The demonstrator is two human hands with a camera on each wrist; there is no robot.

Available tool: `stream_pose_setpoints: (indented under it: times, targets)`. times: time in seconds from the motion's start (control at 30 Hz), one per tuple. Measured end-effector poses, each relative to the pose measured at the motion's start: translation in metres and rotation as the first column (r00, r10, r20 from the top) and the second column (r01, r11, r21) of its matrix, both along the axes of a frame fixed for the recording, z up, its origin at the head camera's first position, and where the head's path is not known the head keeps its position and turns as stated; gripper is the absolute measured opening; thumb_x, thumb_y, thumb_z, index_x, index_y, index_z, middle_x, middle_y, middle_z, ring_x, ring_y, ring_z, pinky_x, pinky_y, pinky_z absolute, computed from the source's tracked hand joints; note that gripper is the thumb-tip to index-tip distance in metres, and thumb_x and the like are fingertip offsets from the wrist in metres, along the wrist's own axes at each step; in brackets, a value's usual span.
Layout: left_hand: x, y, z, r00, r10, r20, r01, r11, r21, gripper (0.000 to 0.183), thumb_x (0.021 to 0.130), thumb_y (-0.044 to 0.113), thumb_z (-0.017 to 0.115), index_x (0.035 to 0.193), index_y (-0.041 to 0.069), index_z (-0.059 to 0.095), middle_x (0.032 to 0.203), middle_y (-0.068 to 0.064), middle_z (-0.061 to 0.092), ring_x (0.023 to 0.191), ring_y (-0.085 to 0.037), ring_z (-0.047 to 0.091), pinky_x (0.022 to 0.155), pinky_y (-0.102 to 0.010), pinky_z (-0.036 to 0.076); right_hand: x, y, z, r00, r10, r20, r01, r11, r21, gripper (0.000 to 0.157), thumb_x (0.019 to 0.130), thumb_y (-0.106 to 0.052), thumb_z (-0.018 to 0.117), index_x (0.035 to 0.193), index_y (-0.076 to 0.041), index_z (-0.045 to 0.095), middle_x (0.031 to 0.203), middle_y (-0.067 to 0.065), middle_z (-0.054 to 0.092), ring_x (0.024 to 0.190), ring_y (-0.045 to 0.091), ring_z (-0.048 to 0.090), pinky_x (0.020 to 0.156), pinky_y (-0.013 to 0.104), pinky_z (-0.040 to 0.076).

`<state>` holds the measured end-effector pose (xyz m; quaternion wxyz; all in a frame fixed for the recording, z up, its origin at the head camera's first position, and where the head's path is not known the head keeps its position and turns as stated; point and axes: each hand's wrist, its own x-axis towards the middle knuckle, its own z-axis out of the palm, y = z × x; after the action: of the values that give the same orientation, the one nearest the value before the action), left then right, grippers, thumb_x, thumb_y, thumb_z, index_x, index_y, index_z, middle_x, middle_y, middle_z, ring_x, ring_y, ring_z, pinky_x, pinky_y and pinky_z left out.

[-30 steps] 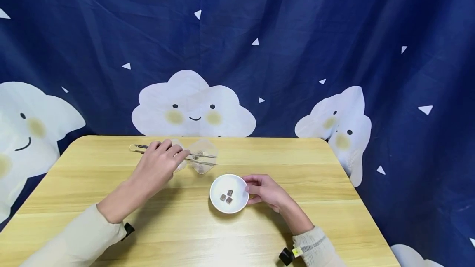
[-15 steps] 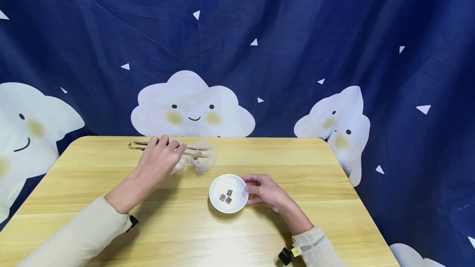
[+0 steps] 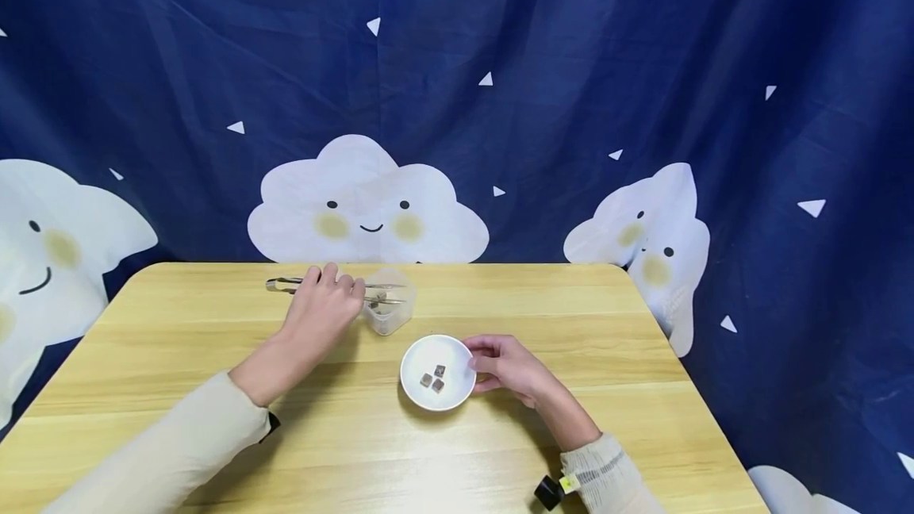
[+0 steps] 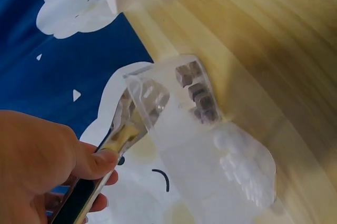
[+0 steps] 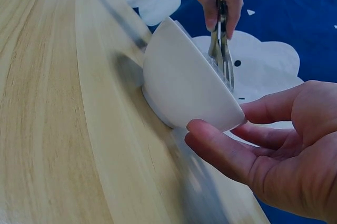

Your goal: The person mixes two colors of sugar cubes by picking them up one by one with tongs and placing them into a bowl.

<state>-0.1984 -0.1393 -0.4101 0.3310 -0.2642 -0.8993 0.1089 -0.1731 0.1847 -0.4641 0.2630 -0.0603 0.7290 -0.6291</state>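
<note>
My left hand (image 3: 323, 316) grips metal tongs (image 3: 284, 284) by the middle, their tips pointing right over a clear plastic container (image 3: 388, 322). Brown cubes (image 4: 199, 95) lie in that container; in the left wrist view the tong ends (image 4: 142, 111) show beside or behind its clear wall. Whether they pinch a cube, I cannot tell. My right hand (image 3: 516, 371) holds the side of a white bowl (image 5: 184, 82), thumb and fingers at its rim. The bowl stands on the table with three brown cubes (image 3: 439, 386) inside.
Beside the cubes, a second clear container holds white pieces (image 4: 245, 169); in the head view my left hand hides it. The wooden table (image 3: 585, 435) ends at a dark blue curtain (image 3: 543, 125) with cloud prints.
My left hand has shifted to the right, while the tong tips have drawn slightly left and up. The second container has become hidden behind it. My right hand and the bowl stay put.
</note>
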Motion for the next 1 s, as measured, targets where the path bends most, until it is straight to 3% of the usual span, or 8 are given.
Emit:
stream_pose_setpoints:
  times: [0.3, 0.77, 1.0]
  targets:
    - [-0.002, 0.013, -0.005, 0.999, 0.046, 0.001, -0.046, 0.998, -0.052, 0.016, 0.074, -0.014, 0.066, 0.074, 0.001, 0.064, 0.064, -0.009, 0.061, 0.067, -0.024, 0.048, 0.063, -0.034, 0.039, 0.0, -0.001, 0.0, 1.0, -0.007, 0.005, 0.007, 1.0, -0.002, 0.043, 0.1, -0.004, 0.059, 0.141, 0.01, 0.054, 0.132, 0.027, 0.063, 0.093, 0.018, 0.071, 0.081, 0.04, 0.064]
    - [-0.005, 0.027, -0.006, 0.992, 0.086, -0.088, -0.094, 0.992, -0.086, 0.026, 0.084, -0.01, 0.056, 0.064, 0.004, 0.06, 0.056, -0.006, 0.054, 0.063, -0.022, 0.047, 0.064, -0.033, 0.038, 0.001, 0.0, 0.001, 1.0, -0.002, -0.003, 0.002, 1.0, -0.002, 0.043, 0.1, -0.004, 0.058, 0.14, 0.01, 0.055, 0.128, 0.027, 0.064, 0.094, 0.02, 0.072, 0.08, 0.038, 0.064]
    - [-0.008, 0.027, -0.006, 0.993, 0.103, -0.058, -0.108, 0.99, -0.092, 0.027, 0.084, -0.009, 0.059, 0.062, 0.006, 0.059, 0.055, -0.005, 0.052, 0.063, -0.023, 0.049, 0.064, -0.034, 0.04, 0.0, -0.001, -0.001, 1.0, -0.004, -0.003, 0.004, 1.0, -0.002, 0.043, 0.1, -0.004, 0.059, 0.14, 0.01, 0.055, 0.124, 0.026, 0.066, 0.092, 0.019, 0.072, 0.08, 0.039, 0.064]
